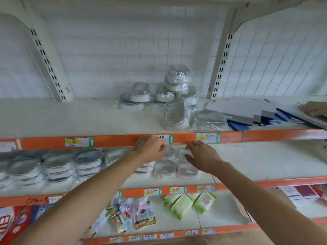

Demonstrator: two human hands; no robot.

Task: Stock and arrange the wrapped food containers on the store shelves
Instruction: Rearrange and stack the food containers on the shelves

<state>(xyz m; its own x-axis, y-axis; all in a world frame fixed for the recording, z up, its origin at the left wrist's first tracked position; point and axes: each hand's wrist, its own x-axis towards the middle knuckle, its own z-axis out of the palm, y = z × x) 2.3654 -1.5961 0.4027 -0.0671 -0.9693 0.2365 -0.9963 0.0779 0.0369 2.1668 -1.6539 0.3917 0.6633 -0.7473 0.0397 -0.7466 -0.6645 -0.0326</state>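
Plastic-wrapped containers (174, 160) between both hands | left hand (150, 149) curled, grip unclear | right hand (201, 156) spread loose

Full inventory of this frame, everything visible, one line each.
wrapped containers: about eight, clear and white, piled on upper shelf
wrapped containers: many, stacked rows, middle shelf left
clear containers: about four, middle shelf, at the hands
notebooks: several, grey and blue, upper shelf right
green packs: about four, lower shelf
snack pouches: several, mixed colours, lower shelf
price tags: many, orange rails
another person's hand: upper shelf, far right
left hand: middle shelf
right hand: middle shelf
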